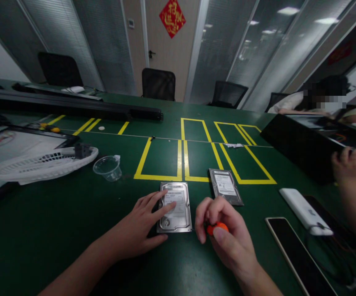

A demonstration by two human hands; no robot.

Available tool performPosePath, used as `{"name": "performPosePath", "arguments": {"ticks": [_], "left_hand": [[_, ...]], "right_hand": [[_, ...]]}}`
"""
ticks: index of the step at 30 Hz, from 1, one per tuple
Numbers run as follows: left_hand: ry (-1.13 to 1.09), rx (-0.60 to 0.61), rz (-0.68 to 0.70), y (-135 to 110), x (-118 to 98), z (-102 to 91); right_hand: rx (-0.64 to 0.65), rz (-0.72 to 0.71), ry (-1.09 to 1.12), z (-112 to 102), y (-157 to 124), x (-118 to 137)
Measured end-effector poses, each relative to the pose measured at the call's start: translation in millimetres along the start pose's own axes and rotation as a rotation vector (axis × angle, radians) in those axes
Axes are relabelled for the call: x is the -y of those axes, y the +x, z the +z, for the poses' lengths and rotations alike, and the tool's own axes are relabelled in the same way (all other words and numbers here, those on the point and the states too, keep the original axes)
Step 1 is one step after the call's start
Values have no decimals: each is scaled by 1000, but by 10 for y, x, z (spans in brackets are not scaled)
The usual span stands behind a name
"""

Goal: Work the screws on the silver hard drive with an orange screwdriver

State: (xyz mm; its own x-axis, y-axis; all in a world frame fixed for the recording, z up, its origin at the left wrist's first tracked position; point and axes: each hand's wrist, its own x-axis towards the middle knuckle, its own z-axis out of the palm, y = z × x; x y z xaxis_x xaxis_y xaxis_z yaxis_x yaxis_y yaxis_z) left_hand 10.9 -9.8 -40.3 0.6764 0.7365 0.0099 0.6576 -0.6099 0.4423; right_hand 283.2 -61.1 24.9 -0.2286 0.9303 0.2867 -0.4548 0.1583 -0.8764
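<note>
A silver hard drive (180, 213) lies label up on the green table. My left hand (143, 222) rests on its left side, fingers spread over the label and the thumb near its lower edge. To the right of this drive, my right hand (227, 234) is closed around a small orange object with a dark part (219, 227), perhaps a tool handle; most of it is hidden by the fingers. Just beyond that hand is a second hard drive (225, 186), lying at a slant with its label up.
Yellow tape rectangles (157, 177) mark the table. Left stand a clear plastic cup (108, 167) and a white basket (48, 164). At right lie a phone (295, 250) and a white power bank (305, 211); another person's hand (355, 164) touches a black case (298, 144).
</note>
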Motion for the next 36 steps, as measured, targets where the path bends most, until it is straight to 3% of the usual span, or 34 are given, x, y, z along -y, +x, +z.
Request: {"name": "performPosePath", "arguments": {"ticks": [6,15,22,29,36], "left_hand": [[-16,-3,1,-6,11,10],[-13,-6,7,-8,3,-6],[0,3,3,-17,-1,6],[4,9,9,-10,-13,-13],[10,14,8,-15,-6,-8]], "right_hand": [[0,22,51,43,10,19],[27,-13,-120,-25,16,41],[24,13,42,25,1,-2],[42,-33,-9,12,17,44],[78,14,-4,-4,-15,34]]}}
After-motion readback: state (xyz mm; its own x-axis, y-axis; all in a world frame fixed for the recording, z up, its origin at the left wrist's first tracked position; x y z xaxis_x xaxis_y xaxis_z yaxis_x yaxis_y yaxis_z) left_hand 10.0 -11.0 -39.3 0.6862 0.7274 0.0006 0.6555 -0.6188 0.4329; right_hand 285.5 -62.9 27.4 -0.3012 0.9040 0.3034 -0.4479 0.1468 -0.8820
